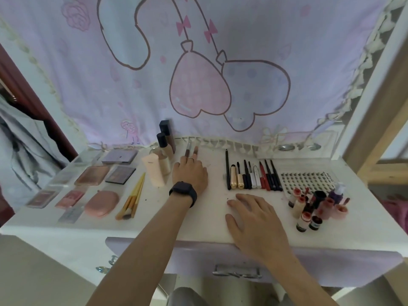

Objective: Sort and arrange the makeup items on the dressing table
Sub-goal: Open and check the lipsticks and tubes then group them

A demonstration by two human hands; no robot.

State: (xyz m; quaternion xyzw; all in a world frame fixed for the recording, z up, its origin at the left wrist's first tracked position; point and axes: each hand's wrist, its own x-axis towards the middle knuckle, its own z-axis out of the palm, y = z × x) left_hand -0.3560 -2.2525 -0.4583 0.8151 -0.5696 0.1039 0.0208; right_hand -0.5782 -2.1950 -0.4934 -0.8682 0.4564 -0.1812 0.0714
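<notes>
On the white dressing table (216, 226), my left hand (190, 176), with a black watch on its wrist, lies flat with straight fingers. Its fingertips touch the lower ends of two slim lip tubes (191, 150) lying near the back edge. Just left of that hand stand the foundation bottles (164, 149) and a cream tube (154, 172). My right hand (254, 215) rests palm down near the front edge, fingers spread, holding nothing. Between and behind the hands lies a neat row of mascaras, pencils and liners (254, 176).
Palettes and blush compacts (106, 173) lie in rows at the left, with a pink oval case (102, 203) and wooden brushes (132, 198). At the right are a white grid tray (305, 180) and several small bottles and pots (313, 208). A curtain hangs behind; a drawer handle (237, 271) is below.
</notes>
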